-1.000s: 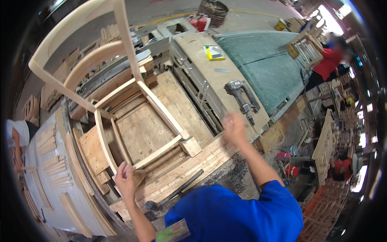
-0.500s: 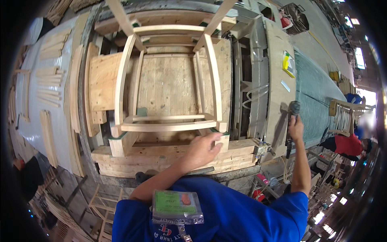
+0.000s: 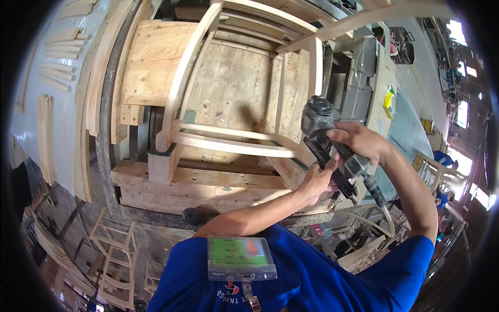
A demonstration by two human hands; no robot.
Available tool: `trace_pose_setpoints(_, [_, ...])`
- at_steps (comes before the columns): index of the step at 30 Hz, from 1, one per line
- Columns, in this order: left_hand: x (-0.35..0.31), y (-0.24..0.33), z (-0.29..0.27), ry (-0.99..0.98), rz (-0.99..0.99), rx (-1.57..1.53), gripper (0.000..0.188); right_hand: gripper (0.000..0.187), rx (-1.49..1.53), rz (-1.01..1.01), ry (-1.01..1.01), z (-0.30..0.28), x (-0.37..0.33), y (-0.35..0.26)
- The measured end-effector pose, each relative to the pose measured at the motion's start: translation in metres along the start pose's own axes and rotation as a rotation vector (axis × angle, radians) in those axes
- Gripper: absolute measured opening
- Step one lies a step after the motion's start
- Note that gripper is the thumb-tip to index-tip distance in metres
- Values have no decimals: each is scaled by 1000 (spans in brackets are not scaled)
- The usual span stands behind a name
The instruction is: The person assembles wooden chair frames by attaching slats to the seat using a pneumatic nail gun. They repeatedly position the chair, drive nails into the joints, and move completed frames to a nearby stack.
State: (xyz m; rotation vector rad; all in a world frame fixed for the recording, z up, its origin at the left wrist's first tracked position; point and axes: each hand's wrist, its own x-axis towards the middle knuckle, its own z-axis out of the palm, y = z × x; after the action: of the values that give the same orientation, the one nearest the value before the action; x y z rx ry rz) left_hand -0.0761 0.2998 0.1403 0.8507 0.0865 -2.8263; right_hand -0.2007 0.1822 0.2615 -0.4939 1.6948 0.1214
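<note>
My right hand (image 3: pixel 358 140) grips the handle of a black and grey air nail gun (image 3: pixel 318 118) with a hose at its rear end. The gun is tilted over the near right corner of a pale wooden chair frame (image 3: pixel 236 144). My left hand (image 3: pixel 316 182) is closed at the gun's long magazine, thumb against it; some of its fingers are hidden behind it. The frame rests on wooden support blocks (image 3: pixel 162 165) with green pads. The gun covers the frame's near right corner.
A thick wooden beam (image 3: pixel 208 192) runs along the bench's near side. Wood strips lie on a pale sheet-covered table (image 3: pixel 26 125) at left. A yellow box (image 3: pixel 388 102) sits on the right-hand board. A chair frame (image 3: pixel 117 260) stands on the floor at lower left.
My right hand has brought the nail gun from the right-hand board to the frame's near right corner. My left hand has moved right to the gun. The view has shifted and turned.
</note>
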Motion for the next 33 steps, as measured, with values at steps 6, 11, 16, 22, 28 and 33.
trace_pose_setpoints(6, [10,13,-29,1,-12,-298,36,34,198,249,-201,4,97,-19])
trace_pose_setpoints(11, [11,22,-38,-42,-34,-340,41,46,123,403,-215,12,134,-31])
trace_pose_setpoints(16, [8,24,-39,-57,-51,-354,45,44,83,437,-169,23,131,-39])
trace_pose_setpoints(22, [1,16,-24,-54,-38,-340,61,46,56,406,-171,15,104,-42])
trace_pose_setpoints(28, [-1,28,-20,-81,-15,-278,68,44,-14,285,-107,21,80,-55])
trace_pose_setpoints(33, [-5,109,-59,95,314,-365,82,47,-1117,-264,-79,33,67,-93])
